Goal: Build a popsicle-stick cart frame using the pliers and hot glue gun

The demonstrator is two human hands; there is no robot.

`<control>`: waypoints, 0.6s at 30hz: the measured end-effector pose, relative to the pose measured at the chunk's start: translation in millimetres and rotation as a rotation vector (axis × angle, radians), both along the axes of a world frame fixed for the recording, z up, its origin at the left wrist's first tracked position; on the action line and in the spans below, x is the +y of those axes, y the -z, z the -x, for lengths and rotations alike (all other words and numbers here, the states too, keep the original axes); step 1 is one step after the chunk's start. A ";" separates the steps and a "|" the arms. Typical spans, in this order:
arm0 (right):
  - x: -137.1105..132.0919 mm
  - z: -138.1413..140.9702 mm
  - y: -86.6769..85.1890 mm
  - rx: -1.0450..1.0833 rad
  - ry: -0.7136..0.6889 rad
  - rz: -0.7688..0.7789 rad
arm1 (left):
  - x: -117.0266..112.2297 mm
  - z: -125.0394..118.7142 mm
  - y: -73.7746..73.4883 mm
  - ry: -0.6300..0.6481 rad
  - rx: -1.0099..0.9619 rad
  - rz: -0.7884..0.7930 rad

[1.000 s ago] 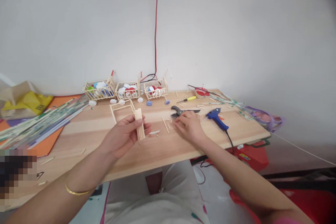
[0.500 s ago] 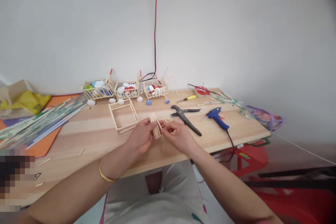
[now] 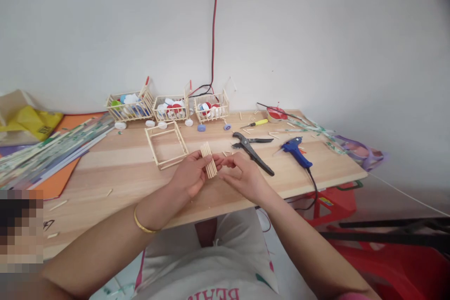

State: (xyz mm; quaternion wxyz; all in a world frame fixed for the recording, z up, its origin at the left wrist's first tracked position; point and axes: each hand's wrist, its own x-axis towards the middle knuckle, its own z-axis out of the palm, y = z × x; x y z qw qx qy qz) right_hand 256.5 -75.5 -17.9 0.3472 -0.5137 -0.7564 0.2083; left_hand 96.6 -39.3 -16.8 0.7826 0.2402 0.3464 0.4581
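My left hand (image 3: 190, 173) grips a row of several short wooden sticks (image 3: 208, 160) side by side, its thumb across their face. Just right of the sticks is my right hand (image 3: 242, 176), thumb and fingers apart with nothing between them; its fingertips come close to the left hand's fingers, and I cannot tell whether they touch. Behind my left hand a rectangular stick frame (image 3: 167, 144) lies on the wooden table (image 3: 123, 168). Black ratchet-style cutters (image 3: 251, 150) lie with handles spread beyond my right hand, and a blue glue gun (image 3: 296, 151) rests farther right.
Three small stick carts (image 3: 172, 108) filled with coloured caps stand along the wall. A yellow-handled screwdriver (image 3: 259, 123) and a red bowl (image 3: 277, 113) are at the back right. Long wrapped strips (image 3: 77, 145) lie on the left. A red stool (image 3: 330, 206) stands below.
My right fingers have come away from the stick they were pinching at the row's right edge. That stick now sits flush with the others in my left hand. The view has shifted slightly.
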 end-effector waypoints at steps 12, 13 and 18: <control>-2.3 2.2 -1.6 -0.086 -0.059 -0.114 | -11.1 0.5 -0.1 0.023 0.028 -0.040; -2.9 1.3 -3.8 -0.066 -0.078 -0.090 | -11.8 0.9 -0.5 0.021 0.036 -0.035; 8.1 -3.3 -22.9 0.127 -0.061 0.085 | -15.9 5.2 -9.6 0.081 0.130 -0.170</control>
